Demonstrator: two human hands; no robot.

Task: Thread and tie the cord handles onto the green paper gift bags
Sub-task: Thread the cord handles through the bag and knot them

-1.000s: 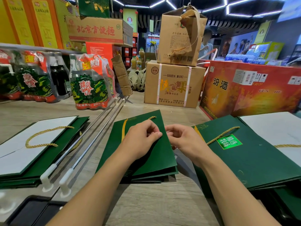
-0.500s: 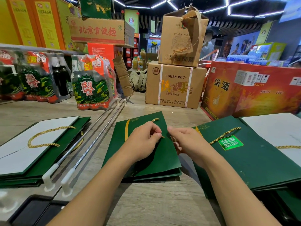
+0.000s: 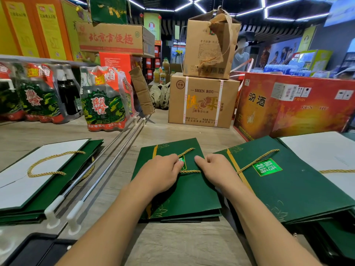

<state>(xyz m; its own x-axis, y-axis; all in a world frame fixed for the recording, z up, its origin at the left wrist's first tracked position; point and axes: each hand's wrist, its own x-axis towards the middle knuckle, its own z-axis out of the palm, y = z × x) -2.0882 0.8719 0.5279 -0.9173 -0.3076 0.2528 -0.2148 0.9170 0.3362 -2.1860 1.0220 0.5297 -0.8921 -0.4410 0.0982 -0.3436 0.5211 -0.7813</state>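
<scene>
1. the middle green gift bag (image 3: 184, 191) lies flat on the tabletop (image 3: 172, 244), with a gold cord (image 3: 187, 151) looped across it.
2. the left hand (image 3: 161, 169) and right hand (image 3: 215, 169) curl their fingers at the cord ends; i cannot tell if they pinch it.
3. this looks like the tying step; the left stack (image 3: 73, 175) and right stack (image 3: 288, 189) already carry cords.

desk: pale wood-grain top (image 3: 172, 246), carrying everything near the camera.
metal rods: two thin silver rods (image 3: 107, 162) lying side by side, running diagonally, white plastic caps at the near ends.
black tray: dark, low-rimmed (image 3: 36, 250), at the near left corner, cut off by the frame.
bottle packs: shrink-wrapped packs (image 3: 104, 104) with red and green print, in a row at the left.
brown carton: printed "SHEN ROU" (image 3: 203, 102), white straps around it.
torn box: brown, ripped at the top (image 3: 207, 45), stacked on the brown carton.
red carton: long, orange-red (image 3: 294, 106), at the right.
noodle carton: brown with red characters (image 3: 111, 38), up on the left.
cardboard flap: folded piece (image 3: 142, 91), leaning tilted beside the bottle packs.
ceiling lights: white strips (image 3: 194, 2).
</scene>
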